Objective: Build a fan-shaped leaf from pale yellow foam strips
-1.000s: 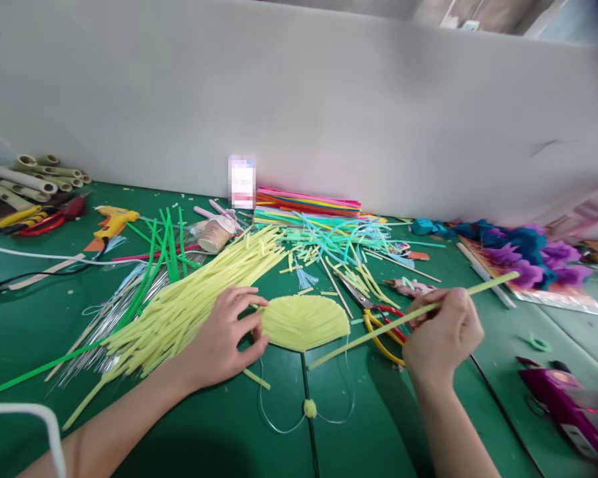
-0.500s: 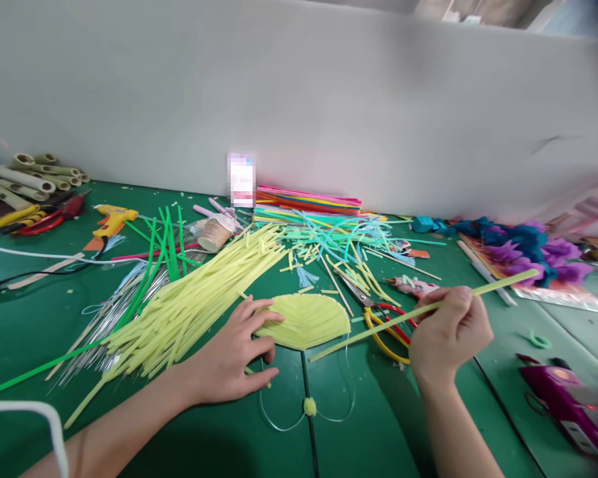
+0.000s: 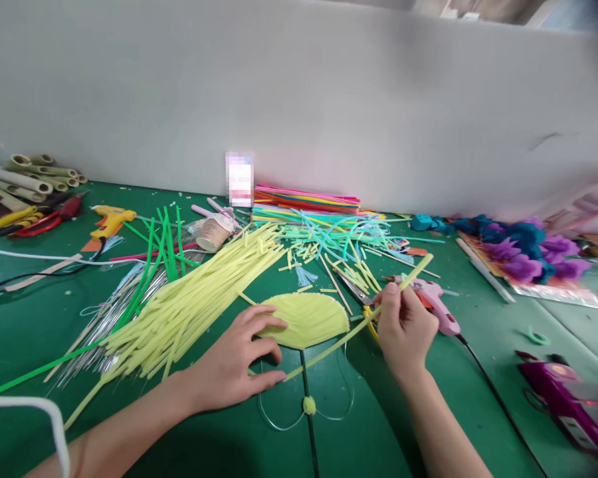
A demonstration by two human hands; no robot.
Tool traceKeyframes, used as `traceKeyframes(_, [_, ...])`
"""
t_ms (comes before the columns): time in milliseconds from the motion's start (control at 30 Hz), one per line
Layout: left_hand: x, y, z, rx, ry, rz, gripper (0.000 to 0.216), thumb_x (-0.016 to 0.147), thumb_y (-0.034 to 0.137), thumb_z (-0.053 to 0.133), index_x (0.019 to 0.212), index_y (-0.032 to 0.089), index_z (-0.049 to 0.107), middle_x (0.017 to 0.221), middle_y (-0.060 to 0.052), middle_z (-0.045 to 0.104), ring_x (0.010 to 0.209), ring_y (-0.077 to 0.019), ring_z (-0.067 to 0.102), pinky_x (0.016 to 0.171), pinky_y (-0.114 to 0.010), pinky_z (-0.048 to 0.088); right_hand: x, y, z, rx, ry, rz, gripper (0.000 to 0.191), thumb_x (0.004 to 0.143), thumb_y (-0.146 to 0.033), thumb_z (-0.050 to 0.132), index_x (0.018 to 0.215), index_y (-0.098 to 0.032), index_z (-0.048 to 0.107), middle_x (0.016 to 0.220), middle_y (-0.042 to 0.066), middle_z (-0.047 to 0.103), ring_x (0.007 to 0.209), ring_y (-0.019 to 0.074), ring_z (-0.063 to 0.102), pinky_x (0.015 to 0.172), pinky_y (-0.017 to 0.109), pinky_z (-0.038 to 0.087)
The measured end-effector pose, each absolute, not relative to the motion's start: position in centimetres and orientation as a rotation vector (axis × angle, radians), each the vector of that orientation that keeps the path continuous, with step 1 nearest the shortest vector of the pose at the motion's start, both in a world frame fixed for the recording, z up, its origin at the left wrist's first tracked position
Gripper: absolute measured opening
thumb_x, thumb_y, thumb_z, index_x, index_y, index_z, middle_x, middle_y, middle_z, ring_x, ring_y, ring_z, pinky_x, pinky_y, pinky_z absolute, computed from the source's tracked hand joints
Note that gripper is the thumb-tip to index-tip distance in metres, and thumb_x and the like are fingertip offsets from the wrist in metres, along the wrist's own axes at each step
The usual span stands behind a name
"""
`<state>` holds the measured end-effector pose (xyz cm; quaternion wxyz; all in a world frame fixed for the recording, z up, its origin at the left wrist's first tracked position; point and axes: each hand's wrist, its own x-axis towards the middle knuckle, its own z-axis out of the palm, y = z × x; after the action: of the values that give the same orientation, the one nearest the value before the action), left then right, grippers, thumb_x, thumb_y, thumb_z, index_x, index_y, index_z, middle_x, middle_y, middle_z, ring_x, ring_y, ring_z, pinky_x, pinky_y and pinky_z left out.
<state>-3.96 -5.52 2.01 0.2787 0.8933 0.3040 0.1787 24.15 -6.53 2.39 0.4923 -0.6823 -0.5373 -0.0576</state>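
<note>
A yellow fan-shaped piece (image 3: 313, 319) made of pipe cleaners lies on the green table (image 3: 428, 411), on a thin wire frame with a dark stem and a small yellow pompom (image 3: 309, 405). My left hand (image 3: 234, 360) rests with fingers spread on the fan's left edge and pins the near end of a long yellow pipe cleaner (image 3: 351, 328). My right hand (image 3: 404, 326) pinches that pipe cleaner near its far end, and it runs along the fan's lower right edge.
A big pile of yellow pipe cleaners (image 3: 194, 299) lies left of the fan, with green ones (image 3: 167, 249) behind. Scissors (image 3: 359, 295) and a pink glue gun (image 3: 436, 305) sit by my right hand. A yellow glue gun (image 3: 110, 220), coloured stacks (image 3: 306, 199) and purple flowers (image 3: 533, 255) lie farther back.
My right hand has moved left and nearer with the pipe cleaner, bringing it against the fan's lower edge. My left hand slid onto its near end. The pink glue gun is now uncovered.
</note>
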Motion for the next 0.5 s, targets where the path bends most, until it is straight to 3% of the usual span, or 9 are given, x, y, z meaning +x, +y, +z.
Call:
traceKeyframes(67, [-3.5, -6.3, 2.1, 2.359, 0.854, 0.482, 0.013, 0.087, 0.035, 0.062, 0.083, 0.023, 0.062, 0.134, -0.007, 0.054, 0.137, -0.0290, 0.031, 0.108, -0.047, 0.039, 24.0, -6.5, 2.4, -1.675, -1.346, -0.162, 0.040, 0.095, -0.038, 0.044, 0.063, -0.018, 0.056, 0.046, -0.004, 0.047, 0.040, 0.0090, 0.042, 0.047, 0.023, 0.033])
traceKeyframes(267, [-2.9, -7.3, 1.8, 2.547, 0.911, 0.441, 0.010, 0.089, 0.029, 0.056, 0.086, 0.020, 0.060, 0.138, -0.010, 0.050, 0.141, -0.0343, 0.024, 0.112, -0.061, 0.025, 24.0, -6.3, 2.5, -1.721, -1.362, -0.209, 0.042, 0.094, -0.040, 0.046, 0.059, -0.018, 0.056, 0.047, -0.004, 0.046, 0.041, 0.0087, 0.037, 0.047, 0.023, 0.030])
traceKeyframes(500, [-3.4, -6.4, 2.2, 2.725, 0.905, 0.356, 0.017, 0.096, 0.019, 0.041, 0.088, 0.017, 0.056, 0.136, -0.015, 0.050, 0.141, -0.0336, 0.023, 0.110, -0.060, 0.028, 24.3, -6.2, 2.1, -1.736, -1.380, -0.196, 0.042, 0.094, -0.042, 0.045, 0.061, -0.018, 0.056, 0.046, -0.004, 0.047, 0.041, 0.0094, 0.037, 0.047, 0.023, 0.031])
